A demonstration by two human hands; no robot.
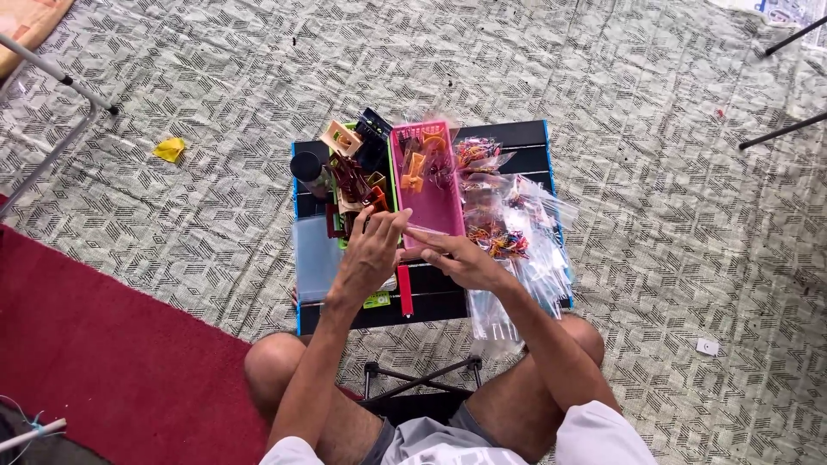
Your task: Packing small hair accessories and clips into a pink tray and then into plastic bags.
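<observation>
A: Two hands over the small black table (517, 138), both at the near end of the pink tray (428, 185).

B: Left hand (372, 250)?

A: Fingers bunched together at the tray's near corner; whether they pinch anything, I cannot tell.

B: Right hand (461, 258)?

A: Lying flat, fingers stretched out, fingertips touching the tray's near edge. Clear plastic bags (525, 250) lie just beside it; orange pieces sit at the tray's far end.

Floor covering: grey mat (655, 224) with geometric line pattern, filling most of the frame. Red carpet (112, 353), lower left. Metal chair legs (52, 112), upper left; dark thin legs (788, 82), upper right. Small black folding worktop (525, 138), centre. Yellow scrap (170, 149) on the mat, left of centre. Even daylight.
</observation>
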